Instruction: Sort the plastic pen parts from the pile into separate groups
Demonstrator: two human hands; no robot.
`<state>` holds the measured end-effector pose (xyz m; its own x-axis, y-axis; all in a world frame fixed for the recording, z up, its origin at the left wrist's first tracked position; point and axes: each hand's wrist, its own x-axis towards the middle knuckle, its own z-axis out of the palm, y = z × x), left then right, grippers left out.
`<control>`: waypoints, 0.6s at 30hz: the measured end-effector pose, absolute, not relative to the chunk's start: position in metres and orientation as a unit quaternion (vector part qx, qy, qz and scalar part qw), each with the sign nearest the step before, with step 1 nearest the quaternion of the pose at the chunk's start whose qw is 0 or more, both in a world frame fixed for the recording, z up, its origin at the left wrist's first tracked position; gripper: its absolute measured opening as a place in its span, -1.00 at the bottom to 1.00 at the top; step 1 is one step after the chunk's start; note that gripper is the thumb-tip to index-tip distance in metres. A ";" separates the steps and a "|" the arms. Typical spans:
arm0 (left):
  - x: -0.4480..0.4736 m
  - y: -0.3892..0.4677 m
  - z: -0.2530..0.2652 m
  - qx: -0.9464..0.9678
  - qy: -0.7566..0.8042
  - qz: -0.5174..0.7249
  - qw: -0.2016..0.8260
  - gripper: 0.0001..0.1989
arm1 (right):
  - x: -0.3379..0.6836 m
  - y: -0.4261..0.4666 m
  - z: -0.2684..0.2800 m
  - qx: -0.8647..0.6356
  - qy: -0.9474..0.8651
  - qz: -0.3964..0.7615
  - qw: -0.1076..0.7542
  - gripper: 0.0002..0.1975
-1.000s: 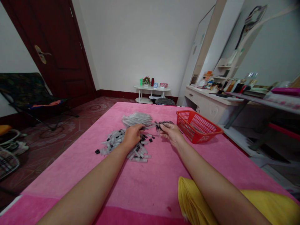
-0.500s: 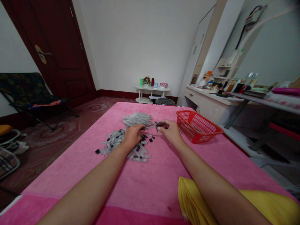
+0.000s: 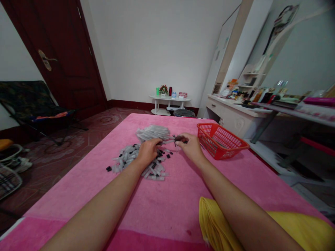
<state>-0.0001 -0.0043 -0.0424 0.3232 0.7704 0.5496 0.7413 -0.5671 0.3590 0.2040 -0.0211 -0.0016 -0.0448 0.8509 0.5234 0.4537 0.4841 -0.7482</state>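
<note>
My left hand (image 3: 148, 151) is closed in a pinch on one end of a slim translucent tube (image 3: 166, 141). Opposite it, the fingers of my right hand (image 3: 190, 145) pinch small dark pieces at the tube's other end; their exact shape is too small to make out. Beyond my left hand lies a bundle of long clear tubes (image 3: 154, 132). Under and beside that hand spreads a loose pile of short clear tubes and black caps (image 3: 128, 157), partly hidden by the wrist. A red plastic basket (image 3: 222, 153) stands right of my right hand.
Pink cloth (image 3: 167, 209) covers the surface under everything. Yellow fabric (image 3: 217, 219) lies below my right forearm. Farther off are a small white table (image 3: 170, 98), a folding chair (image 3: 34, 104) at left, and a crowded dresser (image 3: 232, 109) at right.
Almost nothing differs. My right hand has shifted very slightly at the tube's end, while my left hand stays in place.
</note>
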 end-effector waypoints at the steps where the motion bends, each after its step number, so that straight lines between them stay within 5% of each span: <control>1: 0.000 -0.005 -0.042 0.813 0.466 0.349 0.022 -0.68 | 0.204 -0.022 -0.001 -0.470 -0.697 0.192 0.506 -0.85; 18: 0.002 -0.007 -0.039 0.819 0.476 0.319 0.012 -0.65 | 0.205 -0.025 0.000 -0.490 -0.749 0.079 0.440 -0.87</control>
